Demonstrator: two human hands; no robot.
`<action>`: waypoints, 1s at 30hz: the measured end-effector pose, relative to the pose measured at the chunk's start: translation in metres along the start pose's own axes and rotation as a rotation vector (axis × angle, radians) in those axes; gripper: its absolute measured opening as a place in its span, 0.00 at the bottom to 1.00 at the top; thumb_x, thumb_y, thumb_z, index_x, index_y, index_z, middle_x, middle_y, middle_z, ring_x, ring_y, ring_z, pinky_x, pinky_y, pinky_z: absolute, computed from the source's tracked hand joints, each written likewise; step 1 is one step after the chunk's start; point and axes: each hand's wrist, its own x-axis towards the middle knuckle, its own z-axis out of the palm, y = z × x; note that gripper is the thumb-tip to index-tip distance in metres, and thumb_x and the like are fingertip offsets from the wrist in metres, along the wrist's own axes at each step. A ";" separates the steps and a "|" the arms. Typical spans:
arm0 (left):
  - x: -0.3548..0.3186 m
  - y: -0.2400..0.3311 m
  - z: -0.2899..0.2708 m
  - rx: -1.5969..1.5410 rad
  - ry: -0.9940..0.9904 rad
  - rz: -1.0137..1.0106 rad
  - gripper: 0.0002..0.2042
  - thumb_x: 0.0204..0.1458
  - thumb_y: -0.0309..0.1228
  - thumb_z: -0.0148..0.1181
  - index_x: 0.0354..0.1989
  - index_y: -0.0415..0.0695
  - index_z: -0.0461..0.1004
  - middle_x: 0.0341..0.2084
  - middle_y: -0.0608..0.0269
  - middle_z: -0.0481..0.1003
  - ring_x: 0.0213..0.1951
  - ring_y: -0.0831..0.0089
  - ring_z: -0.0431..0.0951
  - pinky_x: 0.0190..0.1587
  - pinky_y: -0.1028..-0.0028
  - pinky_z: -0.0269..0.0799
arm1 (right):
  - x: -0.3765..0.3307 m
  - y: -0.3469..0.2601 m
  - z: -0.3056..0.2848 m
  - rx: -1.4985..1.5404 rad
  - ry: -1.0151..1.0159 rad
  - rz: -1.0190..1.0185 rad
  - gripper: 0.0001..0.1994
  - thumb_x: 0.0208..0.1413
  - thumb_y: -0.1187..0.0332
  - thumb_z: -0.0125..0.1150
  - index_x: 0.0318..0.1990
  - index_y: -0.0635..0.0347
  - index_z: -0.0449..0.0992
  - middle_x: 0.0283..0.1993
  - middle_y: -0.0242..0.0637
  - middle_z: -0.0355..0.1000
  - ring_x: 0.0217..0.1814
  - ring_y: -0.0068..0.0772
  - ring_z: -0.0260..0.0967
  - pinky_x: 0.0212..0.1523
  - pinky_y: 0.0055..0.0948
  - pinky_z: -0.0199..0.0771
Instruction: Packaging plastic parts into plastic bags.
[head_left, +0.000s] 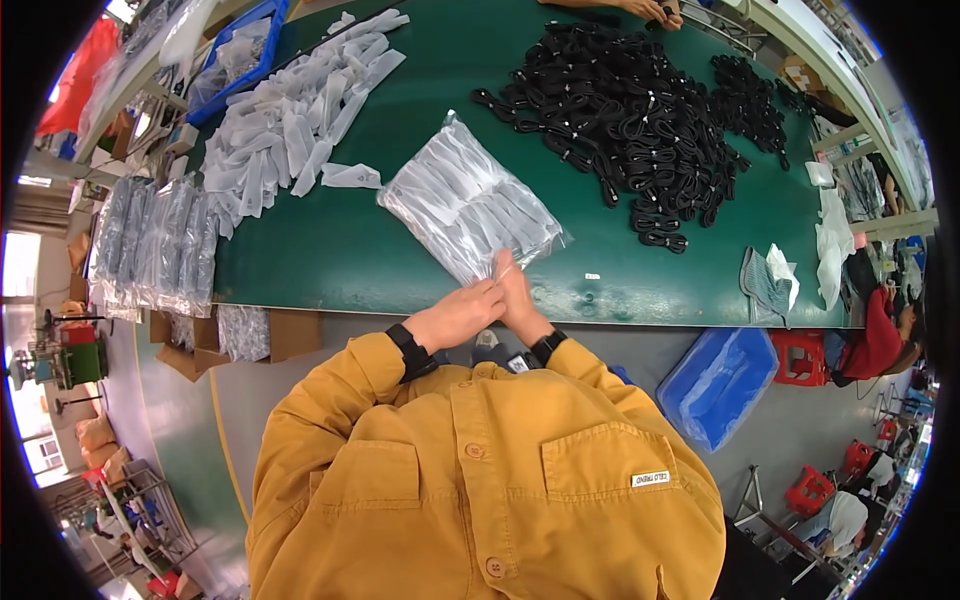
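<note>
A clear plastic bag point(465, 195) packed with rows of small white pouches lies tilted on the green table, its lower corner toward me. At that near edge my left hand point(462, 314) and my right hand point(512, 292) meet, fingers closed on the bag's plastic. The right thumb points up along the film, while the left fingers pinch just beside it. Part of the grip is hidden where the hands overlap.
Loose white pouches point(290, 130) are heaped at left, beside stacked filled bags point(155, 240). Coiled black cables point(640, 125) pile up at right, with another person's hands point(655, 10) beyond. A grey mesh cloth point(765, 285) lies near the right edge; a blue bin point(718, 385) stands below.
</note>
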 end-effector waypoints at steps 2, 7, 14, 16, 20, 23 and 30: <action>-0.008 -0.006 0.003 -0.028 0.066 -0.047 0.04 0.47 0.25 0.52 0.31 0.39 0.70 0.33 0.57 0.67 0.41 0.61 0.69 0.44 0.68 0.70 | 0.006 -0.005 0.003 -0.002 0.021 -0.073 0.18 0.47 0.69 0.66 0.43 0.63 0.66 0.35 0.54 0.71 0.33 0.56 0.72 0.32 0.41 0.73; -0.024 -0.010 -0.001 0.006 -0.010 -0.110 0.05 0.47 0.25 0.52 0.32 0.39 0.69 0.33 0.57 0.66 0.42 0.60 0.69 0.43 0.67 0.70 | 0.016 -0.006 -0.055 -0.017 -0.114 0.061 0.14 0.45 0.64 0.69 0.33 0.61 0.70 0.33 0.50 0.71 0.34 0.54 0.72 0.33 0.43 0.71; -0.018 -0.035 0.011 -0.165 -0.003 -0.076 0.05 0.48 0.25 0.53 0.33 0.40 0.70 0.35 0.55 0.68 0.44 0.58 0.69 0.46 0.67 0.70 | 0.040 0.011 -0.047 -0.121 -0.188 -0.121 0.15 0.47 0.58 0.67 0.29 0.61 0.74 0.28 0.43 0.73 0.32 0.53 0.72 0.32 0.43 0.71; -0.033 -0.048 -0.006 -0.113 0.347 -0.134 0.07 0.47 0.24 0.56 0.36 0.40 0.71 0.39 0.55 0.69 0.46 0.56 0.69 0.48 0.66 0.69 | 0.040 0.006 -0.079 -0.301 -0.256 0.171 0.16 0.49 0.56 0.65 0.30 0.63 0.75 0.28 0.45 0.74 0.31 0.52 0.72 0.33 0.43 0.72; -0.081 -0.131 -0.052 0.154 0.591 -0.437 0.16 0.45 0.21 0.60 0.45 0.41 0.71 0.49 0.50 0.68 0.52 0.50 0.66 0.53 0.63 0.67 | 0.054 -0.003 -0.125 -0.314 0.202 0.255 0.09 0.53 0.66 0.63 0.32 0.63 0.76 0.27 0.44 0.74 0.30 0.45 0.74 0.32 0.36 0.72; -0.108 -0.203 -0.065 0.322 0.582 -0.561 0.18 0.44 0.20 0.61 0.46 0.41 0.70 0.49 0.47 0.67 0.52 0.48 0.65 0.53 0.62 0.67 | 0.090 -0.049 -0.105 -0.147 0.218 0.164 0.06 0.53 0.69 0.62 0.33 0.64 0.76 0.28 0.44 0.74 0.29 0.42 0.74 0.33 0.34 0.72; -0.160 -0.287 -0.061 0.211 0.299 -0.693 0.20 0.42 0.22 0.63 0.48 0.40 0.70 0.43 0.47 0.66 0.47 0.49 0.66 0.48 0.60 0.68 | 0.185 -0.183 0.063 0.011 -0.006 -0.325 0.03 0.52 0.75 0.62 0.34 0.62 0.76 0.32 0.39 0.74 0.33 0.33 0.73 0.34 0.28 0.72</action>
